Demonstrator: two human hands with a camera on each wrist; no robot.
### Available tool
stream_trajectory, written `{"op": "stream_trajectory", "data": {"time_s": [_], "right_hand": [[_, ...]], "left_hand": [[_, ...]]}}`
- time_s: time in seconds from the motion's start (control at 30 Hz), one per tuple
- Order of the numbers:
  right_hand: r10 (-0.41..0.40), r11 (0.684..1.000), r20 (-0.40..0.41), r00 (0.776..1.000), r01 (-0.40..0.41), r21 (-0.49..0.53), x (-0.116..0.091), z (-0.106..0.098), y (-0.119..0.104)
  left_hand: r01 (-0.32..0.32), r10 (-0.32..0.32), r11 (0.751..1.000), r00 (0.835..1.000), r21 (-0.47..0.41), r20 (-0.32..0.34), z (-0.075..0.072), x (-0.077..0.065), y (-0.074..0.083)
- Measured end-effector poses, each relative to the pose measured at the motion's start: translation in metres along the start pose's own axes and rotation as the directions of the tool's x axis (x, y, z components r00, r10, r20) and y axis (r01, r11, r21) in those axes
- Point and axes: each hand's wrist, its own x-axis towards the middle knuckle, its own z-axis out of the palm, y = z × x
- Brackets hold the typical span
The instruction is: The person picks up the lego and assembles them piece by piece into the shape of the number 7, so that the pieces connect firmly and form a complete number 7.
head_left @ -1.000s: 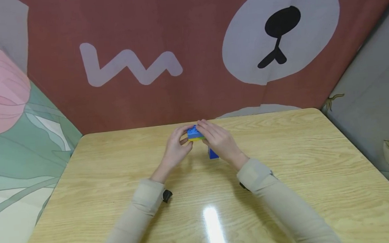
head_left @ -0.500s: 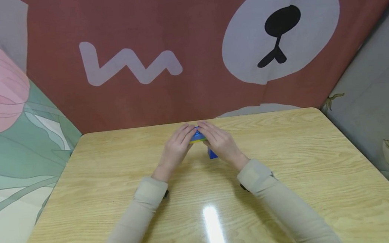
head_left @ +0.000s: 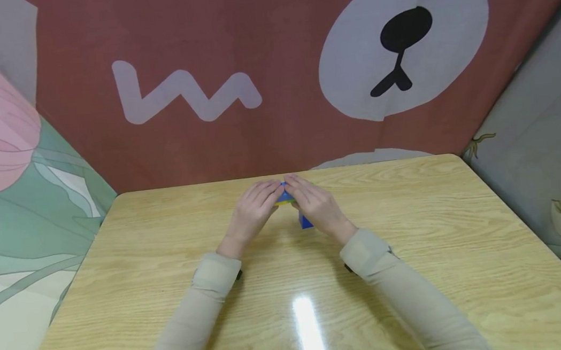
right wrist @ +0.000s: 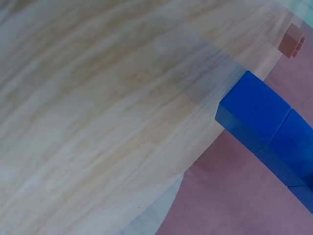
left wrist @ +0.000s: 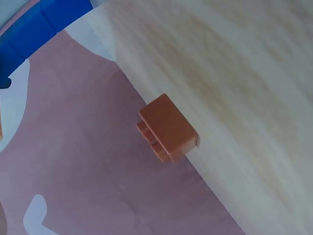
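Both hands meet near the far edge of the table in the head view. My left hand (head_left: 251, 211) and right hand (head_left: 317, 205) grip a blue toy building brick (head_left: 284, 196) from its two sides, fingers over its top and thumbs low. A thin yellow and green layer (head_left: 285, 202) shows under the blue. Below the right hand, the foot of a blue brick column (head_left: 305, 221) stands on the table, its upper part hidden by that hand. The right wrist view shows this column's stacked blue bricks (right wrist: 259, 110); neither wrist view shows fingers.
An orange building brick (left wrist: 168, 128) rests on the wooden table (head_left: 434, 251) close to its far edge, left of the column; the left hand hides it in the head view. A printed cloth (head_left: 201, 147) hangs right behind that edge.
My left fingers have moved over the top of the blue brick from its left end, covering more of it. The right hand has hardly moved.
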Motion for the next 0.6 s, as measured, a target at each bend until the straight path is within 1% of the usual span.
{"op": "stream_trajectory", "data": {"time_s": [0.43,0.53,0.6], "right_hand": [[-0.051,0.998,-0.006,0.999,0.05,-0.027,0.0003,0.0,0.0033],[-0.041,0.999,-0.007,0.999,0.041,-0.019,0.0,0.0005,0.004],[-0.026,1.0,-0.007,1.0,0.026,-0.009,-0.0001,0.0007,0.0043]], "left_hand": [[-0.005,0.005,0.999,1.0,-0.035,-0.014,-0.0002,0.0012,-0.0036],[-0.002,0.002,0.999,1.0,-0.047,0.002,-0.0004,0.0015,-0.0033],[0.002,-0.001,0.999,1.0,-0.043,0.029,-0.0012,0.0025,-0.0028]]}}
